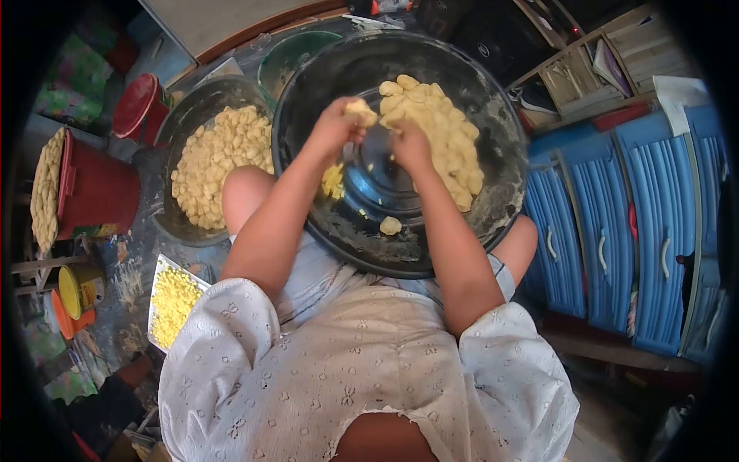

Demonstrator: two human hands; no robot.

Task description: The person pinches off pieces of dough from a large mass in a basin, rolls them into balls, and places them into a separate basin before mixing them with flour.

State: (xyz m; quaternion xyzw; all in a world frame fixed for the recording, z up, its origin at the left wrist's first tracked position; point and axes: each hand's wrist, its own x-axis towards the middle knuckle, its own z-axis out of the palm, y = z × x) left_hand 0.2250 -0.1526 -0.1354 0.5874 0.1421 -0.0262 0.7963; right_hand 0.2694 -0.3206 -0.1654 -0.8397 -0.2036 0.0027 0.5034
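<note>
My left hand (336, 129) is closed around a piece of pale dough (360, 112), above a large black basin (323, 223) across my lap. My right hand (412, 146) is beside the dough pile (443, 138) in that basin. Its fingers are curled together and slightly blurred; what they pinch, if anything, is hidden. Below my left hand, small yellow pieces (332, 182) lie on the basin floor, with a few more scattered near the middle. A single dough ball (390, 225) sits apart near the basin's front edge.
To my left, a second dark basin (165, 204) holds many dough balls. Closer in, a white tray (158, 339) carries yellow bits. Red buckets (100, 189) stand at far left, a green basin (285, 54) behind, and blue drawers (600, 223) at right.
</note>
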